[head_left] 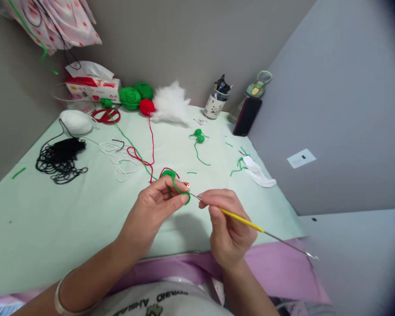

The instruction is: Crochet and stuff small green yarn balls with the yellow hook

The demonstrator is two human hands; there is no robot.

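Observation:
My left hand pinches a small green crochet piece between thumb and fingers, above the near part of the table. A strand of green yarn runs from the piece back toward the scissors. My right hand grips a double-ended crochet hook by its yellow handle. The hook's thin metal shaft reaches the green work at my left fingertips; its tip is hidden there. The other hooked end points down to the right. A small orange and white item shows just behind my left fingertips, too small to name.
Along the back stand a tissue box, green yarn balls, a red yarn ball, white stuffing, a pen jar, a bottle and a phone. Black yarn and red-handled scissors lie left.

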